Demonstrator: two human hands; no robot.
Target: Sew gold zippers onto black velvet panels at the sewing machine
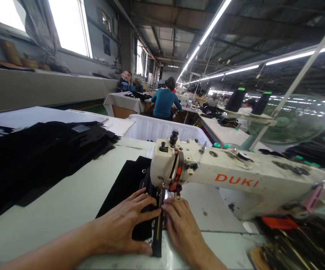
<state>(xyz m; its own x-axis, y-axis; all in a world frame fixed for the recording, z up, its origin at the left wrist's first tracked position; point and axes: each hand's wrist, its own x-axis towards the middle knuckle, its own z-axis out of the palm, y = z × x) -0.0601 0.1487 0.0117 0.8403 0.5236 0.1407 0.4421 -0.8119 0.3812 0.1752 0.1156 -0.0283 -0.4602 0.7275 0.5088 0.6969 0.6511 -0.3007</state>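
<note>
Black fabric piece (128,195) with zipper strip (158,228) flat on the surface (66,202), long axis 6 to 12 o'clock, running under the sewing machine head (169,167). Left hand (125,225) spread flat, pressing the fabric; right hand (181,228) flat at 3 o'clock of the zipper, fingertips nearer the needle.

needle hidden behind machine head (176,168), perhaps fabric (128,180) under fingers (145,200)
</note>
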